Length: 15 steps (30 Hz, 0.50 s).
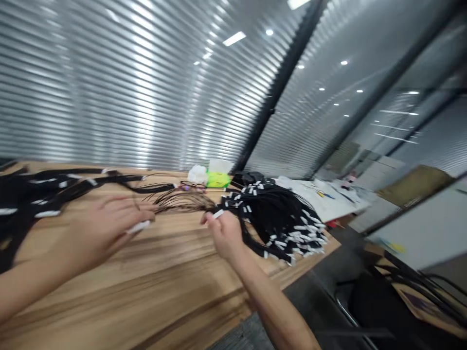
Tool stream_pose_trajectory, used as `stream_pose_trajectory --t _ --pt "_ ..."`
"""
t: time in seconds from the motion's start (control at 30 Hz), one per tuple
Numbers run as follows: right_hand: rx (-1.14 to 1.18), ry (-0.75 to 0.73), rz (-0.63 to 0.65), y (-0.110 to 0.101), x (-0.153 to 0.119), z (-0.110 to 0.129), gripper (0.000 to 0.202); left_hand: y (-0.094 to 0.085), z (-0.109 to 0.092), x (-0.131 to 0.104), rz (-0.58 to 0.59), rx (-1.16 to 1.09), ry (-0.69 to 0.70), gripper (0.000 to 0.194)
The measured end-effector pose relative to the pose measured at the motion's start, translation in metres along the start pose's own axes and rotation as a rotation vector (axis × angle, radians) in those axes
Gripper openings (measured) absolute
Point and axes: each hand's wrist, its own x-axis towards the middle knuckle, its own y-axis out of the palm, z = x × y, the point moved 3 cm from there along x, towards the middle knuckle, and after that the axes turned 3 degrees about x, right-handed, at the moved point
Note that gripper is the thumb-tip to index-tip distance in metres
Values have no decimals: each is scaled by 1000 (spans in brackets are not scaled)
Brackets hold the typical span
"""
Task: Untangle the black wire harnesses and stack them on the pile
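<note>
My left hand is blurred, its fingers reaching to the right, with a small white strip between thumb and fingers. Its fingertips meet the loose ends of thin dark wires, though I cannot tell whether they grip them. The wires fan out between both hands. My right hand is closed on the black cable from which these wires come, and a white label shows at its fingertips. Right beside it lies a large bundle of black cables with many white-tagged ends.
More black cables with white tags cover the left of the wooden table. A green packet and glasses lie at the back. A white table with tools stands right; a chair is at lower right.
</note>
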Motion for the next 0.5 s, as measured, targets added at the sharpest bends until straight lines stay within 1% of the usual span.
stream_pose_trajectory --t 0.03,0.07,0.1,0.13,0.2,0.23,0.27,0.33,0.37,0.4,0.43,0.47,0.5 --pt "-56 2 -131 -38 5 -7 43 3 9 19 -37 -9 15 28" --pt "-102 7 -262 -78 6 -14 43 10 14 40 -36 -20 23 30" --pt "-143 13 -374 -116 4 -21 43 18 17 64 -29 -31 25 35" --pt "-180 22 -456 -152 0 -28 41 30 15 91 -11 -46 28 39" --pt "-242 37 -596 -215 -11 -41 41 58 1 154 69 -80 46 38" --pt "-270 40 -654 -240 -16 -47 42 74 -11 190 115 -101 64 30" --pt "-296 42 -704 -261 -21 -52 43 90 -25 227 157 -120 80 34" --pt "-347 48 -766 -291 -29 -64 45 121 -55 298 216 -143 82 36" --pt "-374 52 -781 -300 -31 -71 44 135 -71 328 229 -151 74 39" --pt "-404 56 -789 -305 -33 -78 43 149 -88 352 240 -159 65 41" --pt "-435 59 -789 -309 -35 -86 40 163 -104 370 253 -167 54 43" --pt "-464 62 -780 -310 -36 -95 36 176 -119 380 268 -173 38 43" --pt "-490 65 -769 -310 -38 -103 32 188 -132 384 289 -179 21 44"
